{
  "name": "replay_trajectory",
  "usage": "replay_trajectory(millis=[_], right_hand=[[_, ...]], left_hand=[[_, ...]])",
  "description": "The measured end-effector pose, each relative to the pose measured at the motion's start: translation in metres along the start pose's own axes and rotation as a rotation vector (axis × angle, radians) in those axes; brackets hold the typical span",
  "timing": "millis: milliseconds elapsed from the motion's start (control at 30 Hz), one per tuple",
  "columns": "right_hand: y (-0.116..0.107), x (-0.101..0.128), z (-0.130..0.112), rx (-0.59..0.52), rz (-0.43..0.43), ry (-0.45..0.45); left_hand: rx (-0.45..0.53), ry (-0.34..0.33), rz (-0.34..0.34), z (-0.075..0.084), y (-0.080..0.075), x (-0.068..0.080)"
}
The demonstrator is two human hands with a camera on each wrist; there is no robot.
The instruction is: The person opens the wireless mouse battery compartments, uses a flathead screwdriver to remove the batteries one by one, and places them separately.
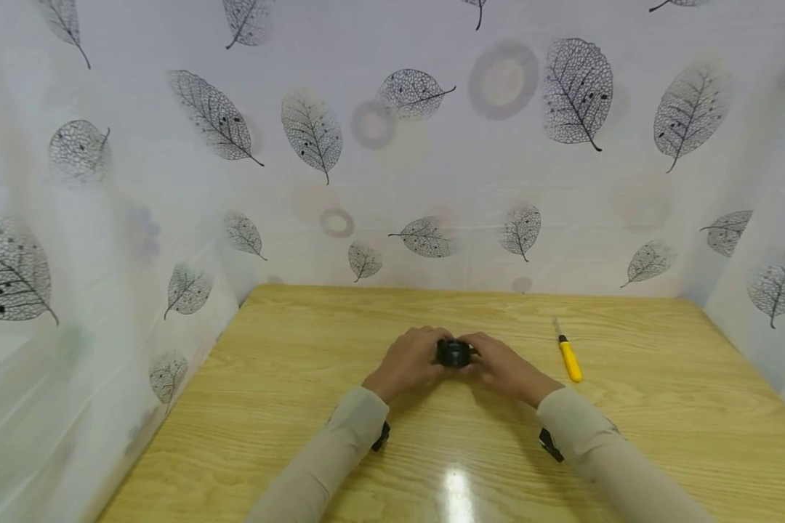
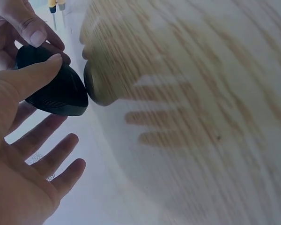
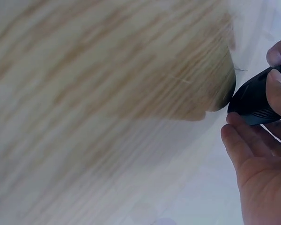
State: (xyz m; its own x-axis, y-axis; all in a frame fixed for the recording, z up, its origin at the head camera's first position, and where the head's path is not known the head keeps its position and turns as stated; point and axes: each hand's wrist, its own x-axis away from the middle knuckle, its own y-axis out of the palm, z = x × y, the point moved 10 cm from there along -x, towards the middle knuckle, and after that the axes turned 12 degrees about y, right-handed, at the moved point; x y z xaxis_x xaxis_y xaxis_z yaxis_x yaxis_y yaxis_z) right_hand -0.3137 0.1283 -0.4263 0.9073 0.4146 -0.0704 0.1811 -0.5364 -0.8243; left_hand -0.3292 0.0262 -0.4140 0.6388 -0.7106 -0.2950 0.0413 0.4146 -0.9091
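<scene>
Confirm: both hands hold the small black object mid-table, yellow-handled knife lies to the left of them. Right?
One thing is off: the yellow-handled knife lies on the person's right of the hands, not the left, as the head view shows. The rest stands: the left hand and right hand both hold the small black object mid-table.

This looked like a makeshift recording booth rather than a lived-in room: a light wooden table (image 1: 661, 407) stood enclosed on three sides by a white curtain printed with grey leaves (image 1: 392, 160). A yellow-handled knife (image 1: 568, 354), possibly a craft cutter, lay on the wood.
</scene>
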Motion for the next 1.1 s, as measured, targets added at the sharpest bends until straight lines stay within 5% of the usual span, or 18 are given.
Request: replay_trajectory(millis=[433,1100], right_hand=[[-0.007,0.003,0.006,-0.043,0.039,0.075],[-0.021,0.011,-0.005,0.029,0.205,-0.088]], left_hand=[[-0.007,-0.01,0.031,0.002,-0.005,0.001],[-0.004,-0.007,0.126,0.006,-0.018,0.002]])
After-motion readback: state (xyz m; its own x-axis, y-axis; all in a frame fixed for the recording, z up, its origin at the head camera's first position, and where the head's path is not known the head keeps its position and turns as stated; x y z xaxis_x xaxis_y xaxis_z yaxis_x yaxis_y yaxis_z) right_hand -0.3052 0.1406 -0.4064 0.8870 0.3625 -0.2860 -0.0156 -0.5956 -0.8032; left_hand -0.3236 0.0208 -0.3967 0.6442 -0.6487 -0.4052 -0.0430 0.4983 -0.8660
